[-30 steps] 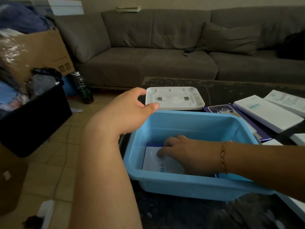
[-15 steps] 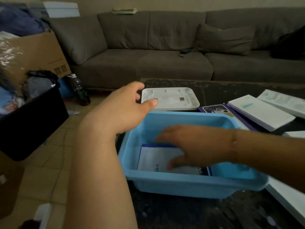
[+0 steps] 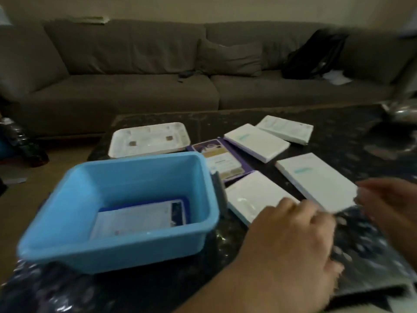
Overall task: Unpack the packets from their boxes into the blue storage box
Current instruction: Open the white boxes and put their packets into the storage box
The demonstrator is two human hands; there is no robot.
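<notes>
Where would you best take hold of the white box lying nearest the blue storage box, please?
Pinch the white box across its long side edges, coming from above at its near end. It lies flat on the table, so only the thin edges offer purchase; the left hand hovers there.

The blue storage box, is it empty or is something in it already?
Not empty. The blue storage box holds one flat white packet lying on its floor.

A light blue rectangular plastic storage box sits open on the dark table, tilted a little in view. Flat on its floor lies a white packet with a dark blue edge. To its right, flat on the table, lie four white flat boxes: one just beside the tub, one nearer the right edge, two farther back. A purple opened box lies between them.
</notes>
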